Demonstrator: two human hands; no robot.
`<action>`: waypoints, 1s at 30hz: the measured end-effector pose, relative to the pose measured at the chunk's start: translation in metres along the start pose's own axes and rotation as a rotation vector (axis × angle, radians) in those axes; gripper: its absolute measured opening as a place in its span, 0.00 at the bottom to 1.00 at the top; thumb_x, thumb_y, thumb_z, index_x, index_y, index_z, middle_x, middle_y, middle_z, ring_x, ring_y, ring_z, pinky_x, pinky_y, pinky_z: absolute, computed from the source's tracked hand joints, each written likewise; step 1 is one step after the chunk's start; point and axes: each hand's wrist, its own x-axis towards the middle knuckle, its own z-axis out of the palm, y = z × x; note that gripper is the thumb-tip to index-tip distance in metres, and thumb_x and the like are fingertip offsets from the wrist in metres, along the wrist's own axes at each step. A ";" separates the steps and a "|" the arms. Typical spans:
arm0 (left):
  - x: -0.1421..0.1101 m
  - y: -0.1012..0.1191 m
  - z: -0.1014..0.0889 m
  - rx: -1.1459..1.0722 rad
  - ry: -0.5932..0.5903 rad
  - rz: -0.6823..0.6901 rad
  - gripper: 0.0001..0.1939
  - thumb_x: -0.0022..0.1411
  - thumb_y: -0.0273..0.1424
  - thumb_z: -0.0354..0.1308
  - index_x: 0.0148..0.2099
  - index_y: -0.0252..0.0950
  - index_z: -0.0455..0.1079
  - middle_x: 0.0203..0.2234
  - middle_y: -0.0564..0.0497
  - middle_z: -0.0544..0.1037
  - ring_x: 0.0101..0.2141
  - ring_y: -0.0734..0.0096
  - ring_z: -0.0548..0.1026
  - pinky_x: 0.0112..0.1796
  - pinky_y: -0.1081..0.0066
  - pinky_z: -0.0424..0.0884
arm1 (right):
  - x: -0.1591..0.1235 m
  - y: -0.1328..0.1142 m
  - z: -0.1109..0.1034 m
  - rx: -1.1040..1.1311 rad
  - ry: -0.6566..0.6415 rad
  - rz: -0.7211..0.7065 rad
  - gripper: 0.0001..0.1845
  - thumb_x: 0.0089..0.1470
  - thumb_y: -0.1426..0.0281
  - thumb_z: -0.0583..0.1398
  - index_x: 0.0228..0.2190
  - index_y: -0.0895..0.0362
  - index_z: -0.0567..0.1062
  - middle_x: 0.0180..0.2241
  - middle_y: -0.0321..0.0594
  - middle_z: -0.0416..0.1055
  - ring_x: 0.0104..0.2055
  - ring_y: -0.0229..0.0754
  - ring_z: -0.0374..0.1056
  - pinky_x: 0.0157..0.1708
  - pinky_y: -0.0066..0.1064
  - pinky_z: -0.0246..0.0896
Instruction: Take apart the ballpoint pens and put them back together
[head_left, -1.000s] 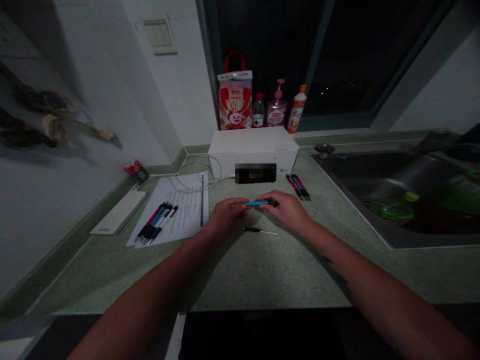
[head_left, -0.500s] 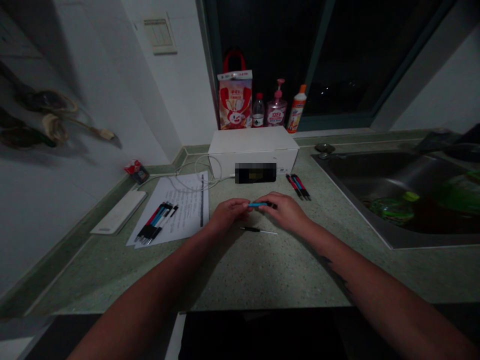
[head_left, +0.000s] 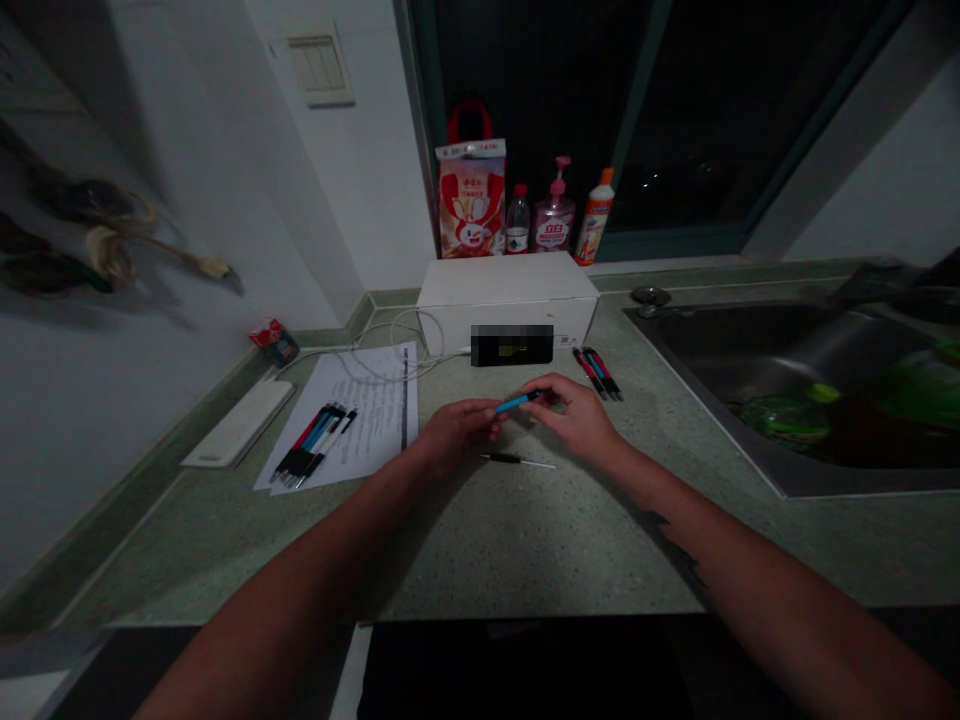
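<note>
a left hand [head_left: 455, 433] and a right hand [head_left: 574, 418] meet above a speckled green counter [head_left: 570, 540], with a blue pen barrel [head_left: 517, 403] tilted between them. the right hand's fingers close around the barrel's dark end, while the left hand's curled fingers [head_left: 487, 416] sit at the blue end, though whether they grip it cannot be told. just below the hands lies a slim black-and-white pen refill [head_left: 517, 461]. a bundle of assembled pens [head_left: 307, 447] rests on a printed paper sheet [head_left: 375, 400] to the left, and three more pens [head_left: 597, 373] lie beside a white box [head_left: 506, 305] ahead. a steel sink [head_left: 780, 345] sits to the right, with a green bottle [head_left: 787, 420] in its basin. a loosened pinch could drop the small barrel or any loose parts inside it, and a rounded pen could then roll along the counter toward the sink. a careless wrist could also nudge the refill out of place, and the dim light could hide small parts that fall.
</note>
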 end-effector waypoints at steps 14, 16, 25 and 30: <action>0.001 -0.001 -0.001 -0.020 0.099 0.009 0.09 0.54 0.25 0.67 0.40 0.31 0.79 0.34 0.46 0.83 0.30 0.73 0.76 0.40 0.67 0.74 | 0.002 0.008 -0.002 -0.084 -0.003 0.090 0.10 0.56 0.65 0.64 0.40 0.54 0.79 0.33 0.40 0.79 0.32 0.42 0.72 0.35 0.35 0.67; 0.001 -0.001 0.000 0.010 0.132 0.043 0.10 0.54 0.26 0.68 0.41 0.32 0.79 0.33 0.47 0.83 0.30 0.74 0.76 0.41 0.66 0.74 | 0.000 0.011 -0.002 -0.164 -0.087 0.090 0.08 0.56 0.66 0.63 0.39 0.53 0.79 0.34 0.39 0.80 0.32 0.42 0.73 0.35 0.35 0.66; 0.003 -0.001 -0.001 0.182 0.151 0.169 0.11 0.54 0.32 0.68 0.40 0.33 0.79 0.34 0.47 0.83 0.31 0.71 0.77 0.42 0.65 0.73 | 0.005 0.021 -0.001 -0.073 -0.032 0.122 0.09 0.58 0.64 0.63 0.39 0.53 0.80 0.37 0.42 0.79 0.37 0.44 0.74 0.39 0.38 0.69; 0.006 -0.006 -0.006 0.680 0.179 0.398 0.06 0.60 0.27 0.62 0.38 0.38 0.81 0.32 0.49 0.79 0.32 0.68 0.75 0.42 0.65 0.71 | 0.006 0.026 -0.010 -0.351 -0.054 0.072 0.10 0.59 0.67 0.63 0.42 0.53 0.81 0.35 0.42 0.77 0.36 0.45 0.72 0.37 0.38 0.67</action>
